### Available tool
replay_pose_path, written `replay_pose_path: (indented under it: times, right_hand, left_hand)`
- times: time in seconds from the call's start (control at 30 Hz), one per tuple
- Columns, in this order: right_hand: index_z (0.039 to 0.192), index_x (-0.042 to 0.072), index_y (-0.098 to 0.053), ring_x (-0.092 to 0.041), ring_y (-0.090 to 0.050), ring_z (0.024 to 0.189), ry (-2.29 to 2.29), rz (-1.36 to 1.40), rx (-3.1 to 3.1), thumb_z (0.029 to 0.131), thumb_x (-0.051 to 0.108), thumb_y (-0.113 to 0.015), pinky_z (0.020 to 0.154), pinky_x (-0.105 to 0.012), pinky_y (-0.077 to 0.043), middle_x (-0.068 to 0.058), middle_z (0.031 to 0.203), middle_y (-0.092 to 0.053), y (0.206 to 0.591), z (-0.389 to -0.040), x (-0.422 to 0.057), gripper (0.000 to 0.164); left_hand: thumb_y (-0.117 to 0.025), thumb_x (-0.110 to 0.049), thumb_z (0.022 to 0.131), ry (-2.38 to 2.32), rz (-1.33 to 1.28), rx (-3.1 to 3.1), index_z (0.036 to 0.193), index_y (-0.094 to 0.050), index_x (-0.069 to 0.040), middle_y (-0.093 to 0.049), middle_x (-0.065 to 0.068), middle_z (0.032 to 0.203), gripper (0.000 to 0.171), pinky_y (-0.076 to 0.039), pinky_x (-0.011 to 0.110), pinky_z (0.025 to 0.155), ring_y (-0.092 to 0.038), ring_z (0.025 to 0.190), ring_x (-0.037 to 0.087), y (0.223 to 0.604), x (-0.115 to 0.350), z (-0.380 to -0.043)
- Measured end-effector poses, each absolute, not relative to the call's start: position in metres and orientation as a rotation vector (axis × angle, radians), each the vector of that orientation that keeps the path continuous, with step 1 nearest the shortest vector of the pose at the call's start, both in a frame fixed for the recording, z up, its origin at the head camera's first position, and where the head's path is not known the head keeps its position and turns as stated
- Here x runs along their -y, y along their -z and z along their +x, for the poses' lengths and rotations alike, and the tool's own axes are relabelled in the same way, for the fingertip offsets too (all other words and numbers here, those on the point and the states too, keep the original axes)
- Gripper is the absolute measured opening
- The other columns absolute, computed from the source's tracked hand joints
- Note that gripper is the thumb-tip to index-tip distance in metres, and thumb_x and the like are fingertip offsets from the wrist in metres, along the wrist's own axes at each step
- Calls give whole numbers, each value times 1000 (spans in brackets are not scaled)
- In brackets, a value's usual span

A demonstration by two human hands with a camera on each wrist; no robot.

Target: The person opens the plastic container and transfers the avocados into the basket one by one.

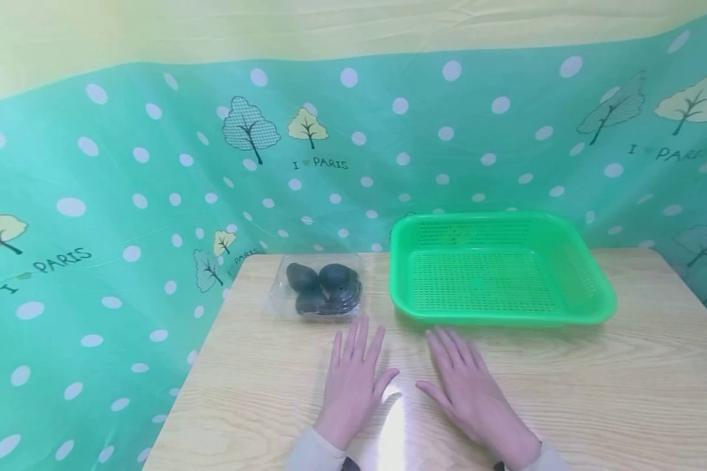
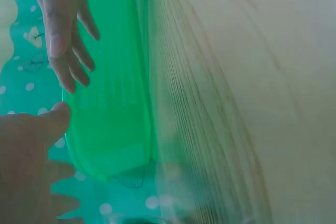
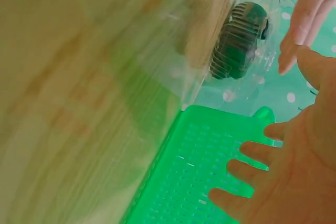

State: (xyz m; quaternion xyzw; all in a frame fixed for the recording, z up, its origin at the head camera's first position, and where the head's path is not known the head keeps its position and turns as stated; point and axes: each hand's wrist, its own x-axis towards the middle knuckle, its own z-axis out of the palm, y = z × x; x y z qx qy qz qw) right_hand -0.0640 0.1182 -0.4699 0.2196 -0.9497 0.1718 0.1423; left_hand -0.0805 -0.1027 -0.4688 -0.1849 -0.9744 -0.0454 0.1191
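My left hand is palm down at the table's middle, fingers straight and spread, with nothing in it. Just beyond its fingertips stands a clear plastic container holding several dark avocados; I cannot tell whether its lid is closed. My right hand lies the same way, fingers straight, its tips just short of the near rim of a green plastic basket. Neither hand visibly touches the container or the basket. Both wrist views show the fingers extended, with the basket beyond the left hand.
The pale wooden table carries the container at back left and the basket at back right. A teal curtain with white dots and printed trees hangs behind the table and along its left side.
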Motion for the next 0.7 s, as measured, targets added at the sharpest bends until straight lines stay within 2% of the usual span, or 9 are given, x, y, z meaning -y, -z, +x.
replay_pose_path:
  times: [0.23, 0.53, 0.7]
  right_hand:
    - [151, -1, -32, -41, -36, 142, -525, 683, 2733, 97, 46, -55, 113, -60, -34, -22, 155, -35, 470, -68, -111, 76]
    - [152, -2, -31, -39, -37, 142, -547, 759, 2714, 98, 50, -51, 116, -55, -33, -21, 157, -33, 474, -77, -92, 78]
    - [152, -3, -32, -39, -38, 141, -570, 802, 2705, 95, 46, -60, 115, -54, -34, -22, 156, -35, 473, -82, -82, 80]
  left_hand:
    - [-50, -53, 98, 113, -538, 2783, 153, -36, -14, -28, 15, 161, 70, -22, 53, 121, -26, 148, 33, 467, 113, -83]
    - [-61, -42, 94, 225, -569, 2636, 148, -41, -3, -38, 20, 154, 69, -32, 51, 118, -37, 142, 35, 463, 126, -88]
    - [-68, -33, 91, 306, -567, 2566, 144, -45, 0, -43, 21, 150, 66, -38, 51, 114, -43, 138, 35, 461, 133, -93]
